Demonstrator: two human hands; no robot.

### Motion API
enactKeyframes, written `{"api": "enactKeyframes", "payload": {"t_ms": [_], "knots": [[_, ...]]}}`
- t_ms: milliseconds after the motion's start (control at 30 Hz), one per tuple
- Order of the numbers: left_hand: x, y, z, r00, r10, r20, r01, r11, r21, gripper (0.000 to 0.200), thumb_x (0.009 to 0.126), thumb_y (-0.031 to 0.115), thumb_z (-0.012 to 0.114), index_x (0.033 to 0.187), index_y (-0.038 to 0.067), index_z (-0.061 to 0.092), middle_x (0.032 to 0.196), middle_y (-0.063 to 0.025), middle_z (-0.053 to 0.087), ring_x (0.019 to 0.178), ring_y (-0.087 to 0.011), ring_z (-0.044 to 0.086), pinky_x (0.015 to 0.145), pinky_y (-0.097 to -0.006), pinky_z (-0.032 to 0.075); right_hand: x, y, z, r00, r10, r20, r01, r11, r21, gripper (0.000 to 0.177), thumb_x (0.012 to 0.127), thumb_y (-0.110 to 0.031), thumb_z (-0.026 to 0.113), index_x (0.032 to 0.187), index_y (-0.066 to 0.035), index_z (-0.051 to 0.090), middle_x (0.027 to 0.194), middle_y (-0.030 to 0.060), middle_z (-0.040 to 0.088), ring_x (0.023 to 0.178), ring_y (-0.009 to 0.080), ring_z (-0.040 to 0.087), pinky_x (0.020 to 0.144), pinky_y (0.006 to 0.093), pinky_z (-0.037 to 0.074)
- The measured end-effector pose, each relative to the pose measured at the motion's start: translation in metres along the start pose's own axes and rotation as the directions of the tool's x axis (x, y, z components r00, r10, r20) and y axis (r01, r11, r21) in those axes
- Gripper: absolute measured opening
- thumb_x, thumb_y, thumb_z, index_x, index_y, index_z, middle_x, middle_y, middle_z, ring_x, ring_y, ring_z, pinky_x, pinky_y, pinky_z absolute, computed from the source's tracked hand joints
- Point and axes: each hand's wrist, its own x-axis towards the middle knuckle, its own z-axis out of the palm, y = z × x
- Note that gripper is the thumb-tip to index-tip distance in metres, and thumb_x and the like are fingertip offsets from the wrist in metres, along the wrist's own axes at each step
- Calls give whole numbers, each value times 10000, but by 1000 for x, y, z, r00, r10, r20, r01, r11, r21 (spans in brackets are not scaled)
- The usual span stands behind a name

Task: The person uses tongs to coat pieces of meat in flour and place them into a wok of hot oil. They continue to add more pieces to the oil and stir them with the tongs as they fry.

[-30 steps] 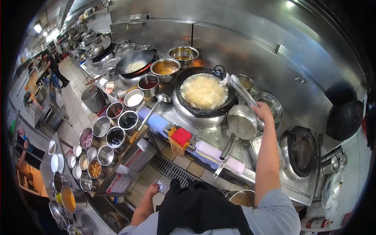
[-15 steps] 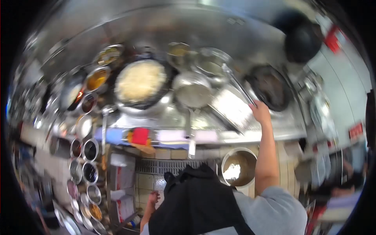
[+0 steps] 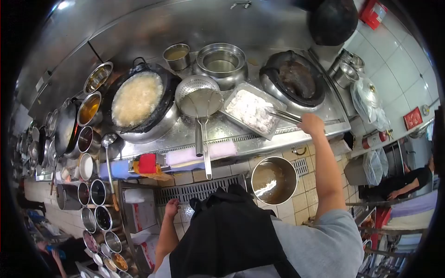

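Observation:
My right hand [image 3: 311, 125] grips metal tongs [image 3: 287, 116]. Their far end reaches into white, floury pieces [image 3: 255, 111] in a rectangular metal tray [image 3: 241, 122]. My left hand [image 3: 171, 208] hangs low in front of the stove, its fingers loosely bent and nothing visible in it. Left of the tray, a perforated ladle [image 3: 198, 84] and a wire-mesh strainer [image 3: 200, 103] lie with their handles toward me. Pale, foaming contents [image 3: 137, 98] fill the black wok [image 3: 163, 108] at left.
A dark wok [image 3: 320, 95] sits on the right burner. Metal pots [image 3: 221, 48] stand behind the strainer. A bucket of brownish liquid [image 3: 295, 178] is on the floor. Seasoning containers [image 3: 98, 192] line the left. Another person [image 3: 408, 183] is far right.
The tongs, upright and above the tray before, now dip into the floury pieces. The view has turned and sharpened. My left hand remains low.

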Motion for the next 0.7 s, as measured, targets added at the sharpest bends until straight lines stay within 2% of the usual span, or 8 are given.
{"api": "enactKeyframes", "payload": {"t_ms": [133, 233, 333, 433, 467, 533, 600, 700], "knots": [[-17, -15, 10, 1000, 22, -23, -23, 998, -55, 235, 853, 199, 510, 1054, 92, 570, 845, -13, 608, 642, -118, 571, 512, -263, 432, 2, 22, 2, 999, -38, -39, 42, 992, 118, 396, 721, -385, 660, 997, -101, 644, 1034, 154, 619, 1003, 313, 572, 844, 429, 454], [-26, -61, 10, 997, -35, -71, 23, 985, -171, 251, 858, 183, 506, 1055, 55, 596, 836, -45, 624, 622, -136, 583, 484, -253, 440, 22, 23, 4, 996, -78, -48, 81, 996, 48, 443, 732, -399, 649, 1049, -90, 634, 1060, 161, 607, 1002, 329, 563, 849, 418, 449], [-57, -102, 1, 970, -218, -111, 208, 974, -93, 268, 853, 209, 527, 1054, 43, 591, 816, -63, 612, 619, -153, 571, 475, -297, 452, 29, 6, -3, 927, -180, -329, 260, 941, 215, 381, 710, -292, 691, 984, -31, 653, 983, 171, 628, 914, 301, 598, 798, 384, 462], [-73, -133, -9, 960, -238, -147, 208, 958, -197, 288, 854, 246, 541, 1056, 44, 577, 846, -73, 613, 604, -168, 559, 436, -309, 410, 38, -44, -52, 919, -224, -325, 331, 886, 324, 378, 712, -249, 697, 1012, -25, 644, 946, 175, 641, 870, 296, 619, 774, 367, 472], [-76, -143, -14, 963, -222, -154, 198, 968, -154, 301, 857, 257, 543, 1067, 43, 569, 859, -76, 616, 603, -171, 560, 432, -300, 397, 33, -59, -66, 951, -190, -244, 281, 862, 423, 401, 712, -243, 701, 1042, -26, 633, 980, 183, 636, 903, 317, 612, 803, 369, 465], [-82, -148, -16, 965, -207, -160, 189, 975, -117, 315, 860, 267, 545, 1078, 41, 561, 873, -79, 618, 602, -174, 561, 428, -291, 384, 32, -98, -93, 919, -261, -296, 371, 829, 419, 392, 719, -239, 692, 1045, -29, 632, 972, 181, 640, 893, 316, 617, 799, 367, 465], [-92, -147, -21, 927, -324, -188, 224, 882, -415, 330, 865, 278, 550, 1101, 49, 552, 879, -89, 615, 621, -180, 566, 434, -294, 390, 42, -143, -115, 873, -346, -343, 476, 757, 448, 381, 731, -234, 678, 1052, -35, 630, 976, 182, 640, 893, 315, 619, 800, 361, 464], [-100, -142, -19, 918, -326, -225, 202, 874, -442, 321, 869, 266, 550, 1104, 47, 549, 884, -102, 614, 623, -184, 566, 453, -294, 401, 73, -226, -127, 799, -463, -384, 598, 683, 420, 377, 735, -246, 672, 1051, -45, 632, 1022, 179, 627, 941, 316, 604, 825, 364, 460]]}}
